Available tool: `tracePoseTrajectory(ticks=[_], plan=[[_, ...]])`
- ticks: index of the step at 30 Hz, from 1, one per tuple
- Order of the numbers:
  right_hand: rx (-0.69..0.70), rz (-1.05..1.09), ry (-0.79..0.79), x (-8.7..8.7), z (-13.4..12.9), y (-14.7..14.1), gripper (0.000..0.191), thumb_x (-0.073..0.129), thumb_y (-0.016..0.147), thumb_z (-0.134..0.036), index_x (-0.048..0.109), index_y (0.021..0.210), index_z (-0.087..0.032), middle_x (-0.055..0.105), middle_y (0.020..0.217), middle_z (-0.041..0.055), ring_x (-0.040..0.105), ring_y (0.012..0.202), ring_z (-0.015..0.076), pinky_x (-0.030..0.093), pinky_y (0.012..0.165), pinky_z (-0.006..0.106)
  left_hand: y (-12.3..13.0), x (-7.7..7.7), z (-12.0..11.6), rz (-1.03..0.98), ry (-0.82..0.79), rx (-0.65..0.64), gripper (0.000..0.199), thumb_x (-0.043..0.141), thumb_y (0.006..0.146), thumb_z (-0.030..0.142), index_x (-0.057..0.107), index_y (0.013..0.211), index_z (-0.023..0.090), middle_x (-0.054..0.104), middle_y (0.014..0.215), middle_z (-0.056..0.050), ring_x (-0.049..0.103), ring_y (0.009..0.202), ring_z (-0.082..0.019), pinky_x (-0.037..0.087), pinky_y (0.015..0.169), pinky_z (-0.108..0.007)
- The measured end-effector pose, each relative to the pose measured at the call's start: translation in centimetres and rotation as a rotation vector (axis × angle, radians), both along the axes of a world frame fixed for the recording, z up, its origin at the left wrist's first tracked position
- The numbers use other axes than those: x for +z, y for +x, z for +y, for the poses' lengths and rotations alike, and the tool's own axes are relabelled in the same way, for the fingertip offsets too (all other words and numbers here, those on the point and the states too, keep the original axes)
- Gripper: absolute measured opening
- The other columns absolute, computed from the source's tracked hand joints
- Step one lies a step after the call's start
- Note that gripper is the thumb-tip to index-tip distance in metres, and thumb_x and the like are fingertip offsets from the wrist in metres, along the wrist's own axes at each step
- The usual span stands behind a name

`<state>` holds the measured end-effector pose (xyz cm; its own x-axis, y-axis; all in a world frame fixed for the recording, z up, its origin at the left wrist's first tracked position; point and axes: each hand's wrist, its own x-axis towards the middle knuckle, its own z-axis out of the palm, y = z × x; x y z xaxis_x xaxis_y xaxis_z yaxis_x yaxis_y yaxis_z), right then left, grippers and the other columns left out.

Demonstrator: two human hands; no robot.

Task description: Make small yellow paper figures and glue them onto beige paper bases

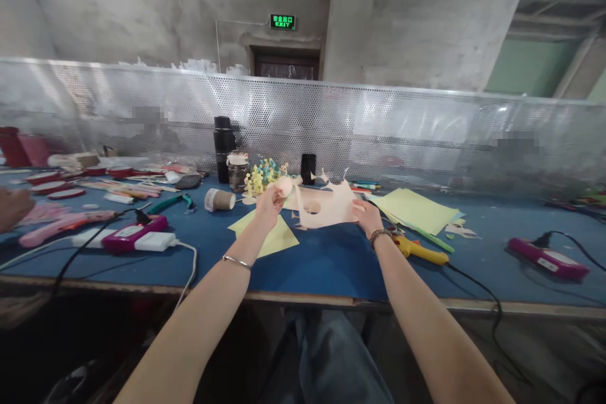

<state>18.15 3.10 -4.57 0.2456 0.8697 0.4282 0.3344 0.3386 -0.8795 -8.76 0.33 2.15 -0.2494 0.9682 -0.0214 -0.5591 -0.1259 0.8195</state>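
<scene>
Your left hand (269,202) pinches a disc (285,186), your right hand (367,214) a holed sheet (334,207) by its edge, likely keeping both off the tabletop (326,265).

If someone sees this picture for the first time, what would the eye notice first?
Probably the pale sheet with a hole, in the right hand near the middle, beside a round pale piece in the left hand. Next might come the green EXIT sign above the doorway, then the yellow tool on the blue table.
</scene>
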Motion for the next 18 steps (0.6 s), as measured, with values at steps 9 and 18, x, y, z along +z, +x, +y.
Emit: tracePoseTrajectory(ticks=[9, 18], plan=[[-0.102, -0.220, -0.068, 0.8, -0.8, -0.3, 0.034, 0.061, 0.062, -0.019, 0.064, 0.095, -0.015, 0.064, 0.098, 0.0085, 0.058, 0.096, 0.0212, 0.042, 0.089, 0.036, 0.9, -2.6, 0.7, 0.402, 0.146, -0.119, 0.022, 0.066, 0.053, 0.011, 0.065, 0.075, 0.016, 0.065, 0.068, -0.004, 0.061, 0.064, -0.015, 0.045, 0.060, -0.024], [-0.236, -0.298, 0.163, 2.1, -2.1, -0.9, 0.028, 0.054, 0.072, -0.031, 0.063, 0.094, -0.016, 0.061, 0.080, 0.0047, 0.057, 0.067, 0.0152, 0.047, 0.072, 0.031, 1.3, -2.9, 0.7, 0.603, 0.233, -0.136, 0.006, 0.064, 0.059, 0.015, 0.064, 0.064, 0.017, 0.063, 0.066, -0.004, 0.054, 0.058, -0.013, 0.040, 0.051, -0.022]])
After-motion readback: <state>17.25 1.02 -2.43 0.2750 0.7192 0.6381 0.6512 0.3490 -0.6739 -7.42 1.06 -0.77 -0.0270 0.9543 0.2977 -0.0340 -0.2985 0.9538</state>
